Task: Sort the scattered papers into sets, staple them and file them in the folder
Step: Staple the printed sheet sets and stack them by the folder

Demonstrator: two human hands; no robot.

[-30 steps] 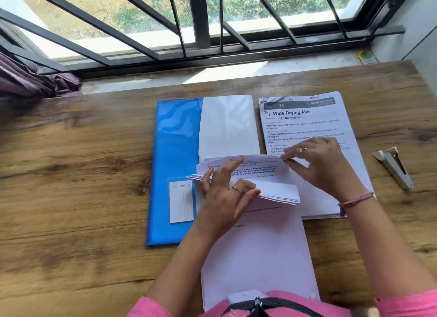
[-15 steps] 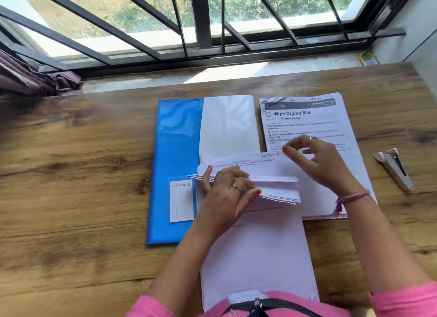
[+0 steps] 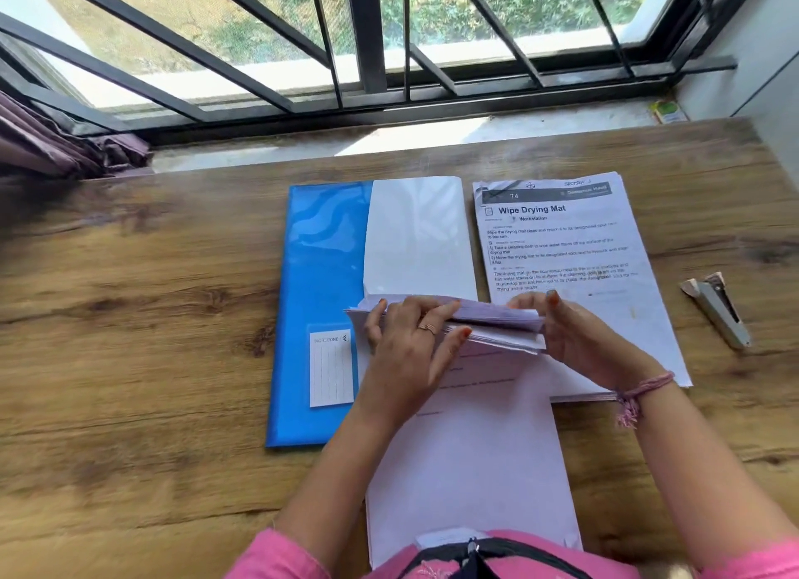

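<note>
A blue folder lies flat on the wooden table, with a white sheet on its right half. A long stack of white papers runs from the folder toward me. Its far ends are folded back into a thick bundle. My left hand presses on the bundle's left part, fingers gripping the pages. My right hand holds the bundle's right end. A printed set titled "Wipe Drying Mat" lies to the right of the folder.
A grey stapler lies on the table at the right, apart from the papers. A window with dark bars and a stone sill run along the far edge. Purple cloth sits at the far left.
My right hand has come down from lifting one page and now holds the bundle's right end. The raised page has dropped, so the bundle is flatter. My left hand stays on it.
</note>
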